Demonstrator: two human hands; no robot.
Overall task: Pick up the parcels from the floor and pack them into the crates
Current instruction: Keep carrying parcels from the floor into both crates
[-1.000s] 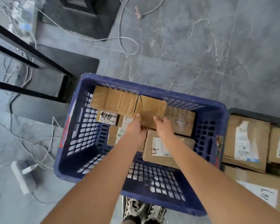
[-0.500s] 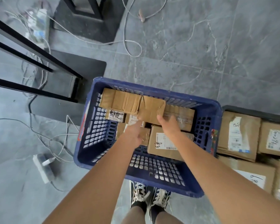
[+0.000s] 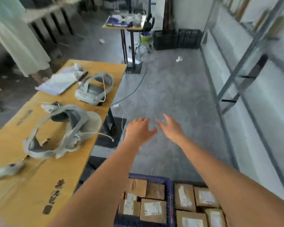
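**Hands free above the packed crates**

Left hand (image 3: pixel 140 129) and right hand (image 3: pixel 171 127) hang out over bare floor, fingers spread wide, holding nothing. Below them, cardboard parcels (image 3: pixel 152 210) fill the blue crate (image 3: pixel 169 185), with more in a second crate just to its right. They look light and stiff; grip opposite edges.

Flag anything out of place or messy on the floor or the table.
Scraps of white litter lie on the bare floor, and a cable trails across it from the far stand. On the table, two headsets lie with loose cords. The parcels in the blue crate look orderly.
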